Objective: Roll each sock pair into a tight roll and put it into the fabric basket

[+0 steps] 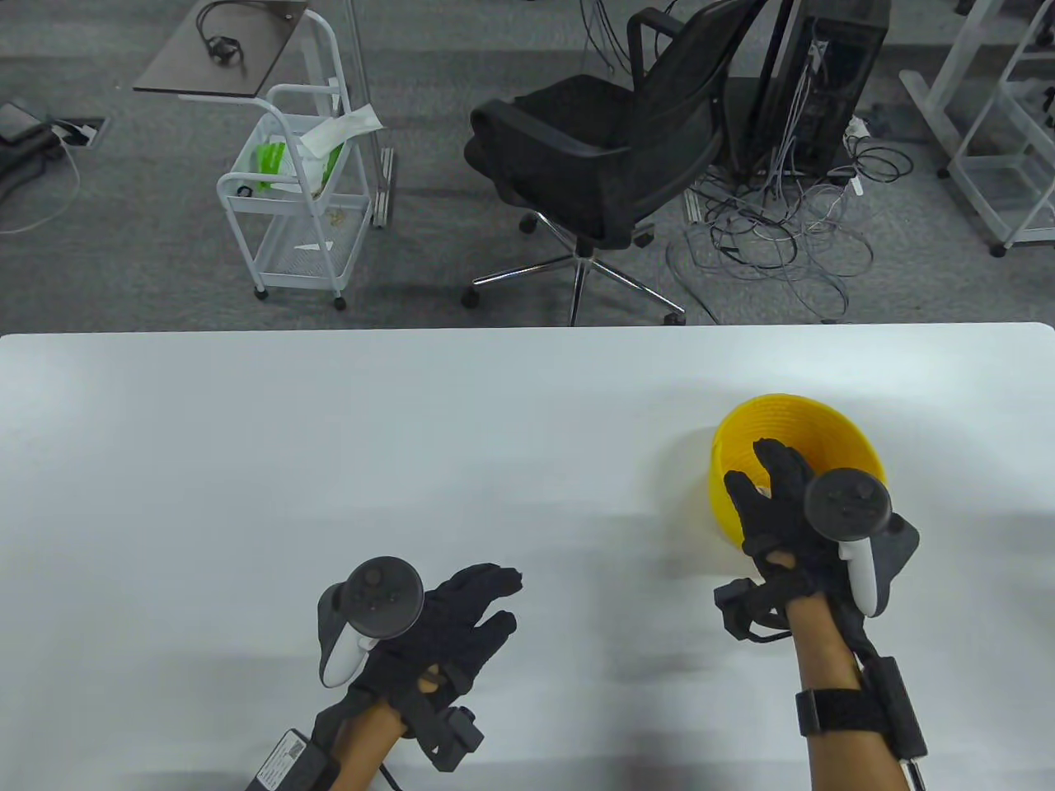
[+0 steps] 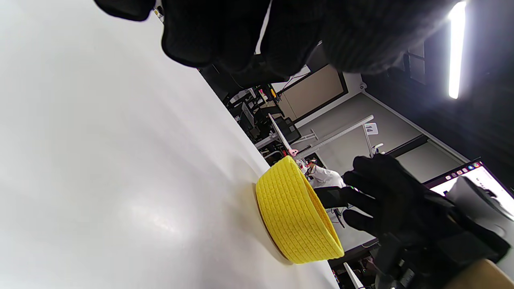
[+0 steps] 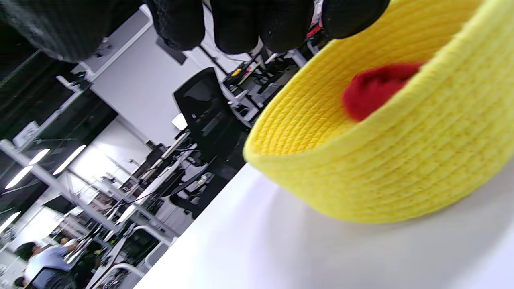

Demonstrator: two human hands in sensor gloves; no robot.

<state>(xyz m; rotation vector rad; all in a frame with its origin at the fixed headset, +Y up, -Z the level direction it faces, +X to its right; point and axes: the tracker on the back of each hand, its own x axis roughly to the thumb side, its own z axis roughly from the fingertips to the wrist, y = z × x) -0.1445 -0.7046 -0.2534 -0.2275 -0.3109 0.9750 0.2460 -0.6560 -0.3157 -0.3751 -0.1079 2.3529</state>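
A yellow woven fabric basket [image 1: 832, 428] stands on the white table [image 1: 330, 461] at the right. In the right wrist view a red sock roll [image 3: 373, 96] lies inside the basket [image 3: 401, 160]. My right hand [image 1: 762, 474] hovers over the basket's near rim with its fingers straight and holds nothing. The left wrist view shows that hand [image 2: 385, 196] just beside the basket [image 2: 293, 212]. My left hand [image 1: 494, 601] sits low over the table at the front centre-left, fingers spread and relaxed, holding nothing. No other sock shows on the table.
Beyond the table's far edge stand a black office chair [image 1: 593, 156], a white wire cart [image 1: 297, 189] and a tangle of cables [image 1: 775, 239] on the floor. A black box with a label [image 1: 288, 758] lies at the front edge by my left wrist.
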